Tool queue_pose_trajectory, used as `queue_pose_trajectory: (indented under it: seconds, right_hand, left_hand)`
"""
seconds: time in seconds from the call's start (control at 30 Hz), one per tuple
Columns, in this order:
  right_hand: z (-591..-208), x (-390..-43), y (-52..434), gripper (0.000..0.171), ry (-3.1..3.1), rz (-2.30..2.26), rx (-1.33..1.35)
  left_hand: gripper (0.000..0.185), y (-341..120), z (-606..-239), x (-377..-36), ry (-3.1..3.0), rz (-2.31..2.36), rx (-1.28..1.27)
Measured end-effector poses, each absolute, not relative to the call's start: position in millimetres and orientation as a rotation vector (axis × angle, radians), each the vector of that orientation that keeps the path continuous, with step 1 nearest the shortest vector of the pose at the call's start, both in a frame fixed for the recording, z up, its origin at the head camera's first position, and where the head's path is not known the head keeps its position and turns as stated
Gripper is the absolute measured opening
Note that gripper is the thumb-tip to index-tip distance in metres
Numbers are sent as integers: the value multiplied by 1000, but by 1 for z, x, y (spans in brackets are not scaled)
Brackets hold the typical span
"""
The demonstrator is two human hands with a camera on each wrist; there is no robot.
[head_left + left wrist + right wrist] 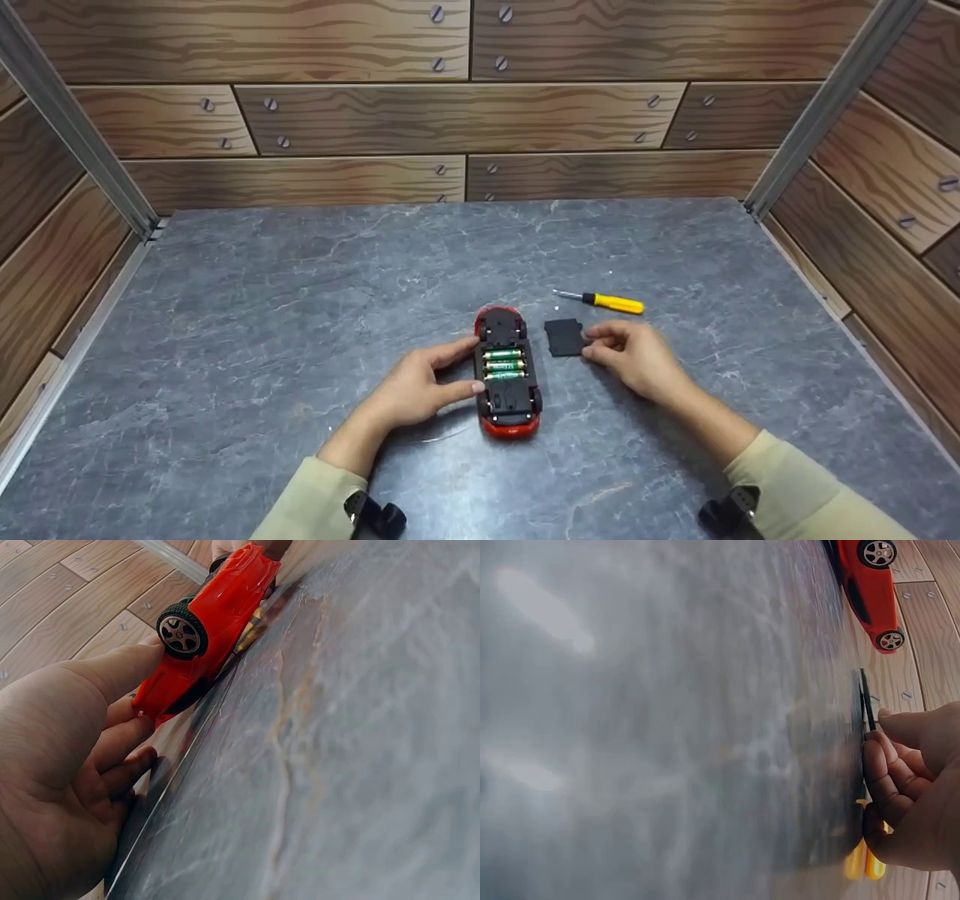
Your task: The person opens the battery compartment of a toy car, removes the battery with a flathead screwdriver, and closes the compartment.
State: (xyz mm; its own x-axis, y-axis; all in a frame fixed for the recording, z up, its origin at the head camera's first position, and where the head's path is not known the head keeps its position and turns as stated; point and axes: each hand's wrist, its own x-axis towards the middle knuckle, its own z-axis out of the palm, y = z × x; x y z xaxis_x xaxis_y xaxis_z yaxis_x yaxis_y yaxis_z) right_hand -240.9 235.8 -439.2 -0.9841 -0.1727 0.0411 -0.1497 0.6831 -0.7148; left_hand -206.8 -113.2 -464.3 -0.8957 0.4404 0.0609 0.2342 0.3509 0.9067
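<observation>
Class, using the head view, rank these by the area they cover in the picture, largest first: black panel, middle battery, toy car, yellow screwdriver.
1. Toy car
2. Black panel
3. Yellow screwdriver, longer than the panel but much thinner
4. Middle battery

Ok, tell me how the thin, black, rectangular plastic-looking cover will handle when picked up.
The thin, black, rectangular plastic-looking cover is probably stiff: edge-on in the right wrist view, it looks straight. It is likely light, being so thin. Its flat, square-cornered shape makes rolling unlikely.
</observation>
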Motion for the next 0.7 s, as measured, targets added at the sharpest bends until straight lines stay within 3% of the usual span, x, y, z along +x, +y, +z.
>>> queue_pose_trajectory:
  seconds: [0.37,0.7]
  right_hand:
    - [-423,-263,263,29,2940,-1365,-323]
    - [-420,-301,288,46,2859,-1396,-323]
  left_hand:
    - [73,-114,-464,-208,2427,1552,608]
    - [74,-115,-464,-206,2412,1564,599]
